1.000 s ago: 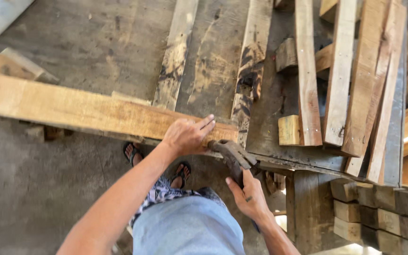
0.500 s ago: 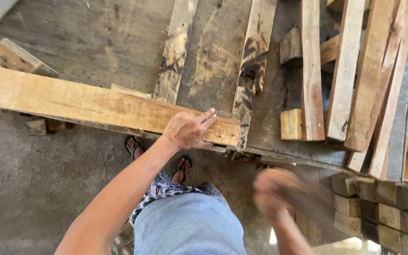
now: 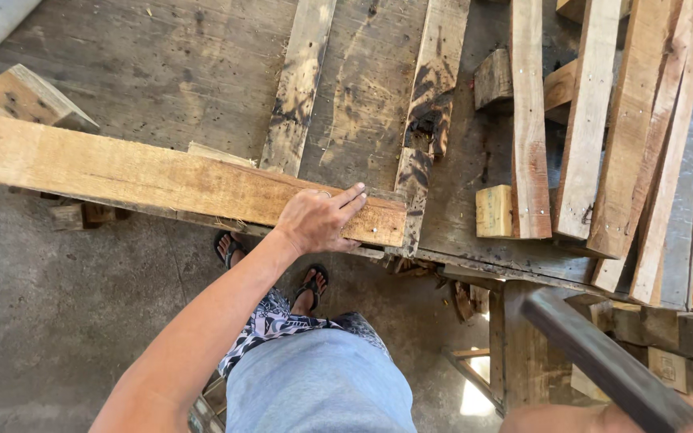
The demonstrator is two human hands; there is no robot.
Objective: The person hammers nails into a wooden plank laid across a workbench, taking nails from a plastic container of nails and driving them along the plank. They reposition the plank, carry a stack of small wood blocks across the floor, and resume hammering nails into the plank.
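Two hands are at work over a rough, stained wooden table (image 3: 202,72) seen from above. The left hand (image 3: 318,218) lies palm down, fingers spread a little, on the near end of a long pale timber plank (image 3: 122,172) and presses on it without gripping; the plank runs from the left edge of the view across the table's front edge and ends just beside a dark, charred-looking board (image 3: 431,112) that lies lengthwise on the table. The right hand (image 3: 603,418) shows only as a sliver at the bottom right corner, closed around a dark, straight tool handle (image 3: 595,361) that slants up and to the left — the tool's head is out of view, so its kind cannot be told. It is held well apart from the plank, over the grey concrete floor (image 3: 58,321). Near the plank's end a small square wooden block (image 3: 493,211) sits against a stack of long light wooden slats (image 3: 595,136) that lean across the table's right side. Below, the person's grey shirt, patterned shorts and dark sandals (image 3: 310,285) stand on the floor — close to the table's front edge.
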